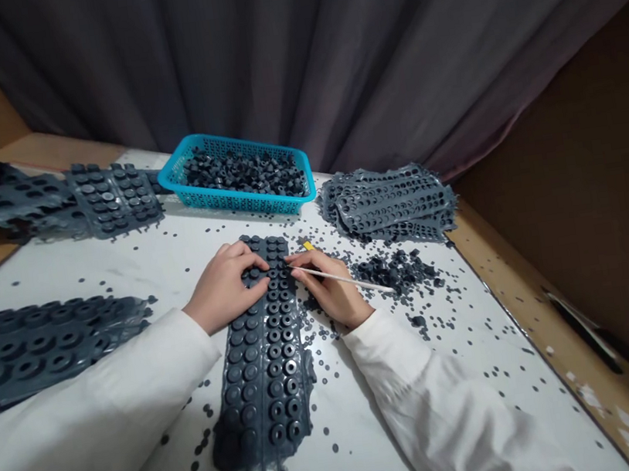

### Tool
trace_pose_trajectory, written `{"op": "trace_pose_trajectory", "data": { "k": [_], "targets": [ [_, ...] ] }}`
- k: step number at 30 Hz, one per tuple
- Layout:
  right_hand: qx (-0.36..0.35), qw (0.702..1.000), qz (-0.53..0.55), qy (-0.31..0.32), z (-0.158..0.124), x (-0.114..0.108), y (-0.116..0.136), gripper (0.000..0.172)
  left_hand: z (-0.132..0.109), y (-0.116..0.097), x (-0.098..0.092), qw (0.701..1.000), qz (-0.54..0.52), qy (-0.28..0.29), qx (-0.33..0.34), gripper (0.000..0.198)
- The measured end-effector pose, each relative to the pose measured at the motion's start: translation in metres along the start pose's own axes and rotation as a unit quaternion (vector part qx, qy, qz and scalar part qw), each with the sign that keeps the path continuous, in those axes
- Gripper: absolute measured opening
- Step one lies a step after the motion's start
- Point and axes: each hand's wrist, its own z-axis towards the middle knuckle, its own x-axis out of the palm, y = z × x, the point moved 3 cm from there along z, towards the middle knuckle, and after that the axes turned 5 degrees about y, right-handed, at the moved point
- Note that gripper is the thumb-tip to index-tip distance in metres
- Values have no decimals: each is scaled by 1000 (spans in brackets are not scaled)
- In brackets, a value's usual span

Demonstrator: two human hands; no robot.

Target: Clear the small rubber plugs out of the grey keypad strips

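Note:
A dark grey rubber sheet (264, 352) with rows of round raised parts lies lengthwise on the white tabletop. The right-hand rows show open centres; the left-hand rows look mostly closed. My left hand (228, 286) rests on the sheet's upper left edge, thumb and fingers apart around some round parts, holding nothing. Pinched in my right hand (330, 288) is a thin white stick (344, 278), its near end pointing right. The stick's tip is at the sheet's upper right rows, partly hidden by the fingertips.
A blue basket (239, 199) of small dark parts stands at the back. Perforated sheets (388, 202) are stacked at right, beside a loose pile of dark bits (398, 270). More sheets (116, 197) lie back left, another (32, 349) at left. Small discs are scattered around.

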Motion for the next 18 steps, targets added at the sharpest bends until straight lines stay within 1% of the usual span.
{"op": "trace_pose_trajectory", "data": {
  "k": [3,7,12,18],
  "targets": [
    [-7,1000,3,9,-1,1,0,14,-1,0,-1,1000,-4,0,1,17],
    [33,998,55,-18,-2,3,5,15,0,0,0,1000,-4,-6,8,18],
    [68,992,109,17,-3,13,8,15,1,1,2,999,9,-15,27,19],
    [99,987,124,27,-4,14,5,16,1,1,3,999,29,-16,24,18]
  ]
}}
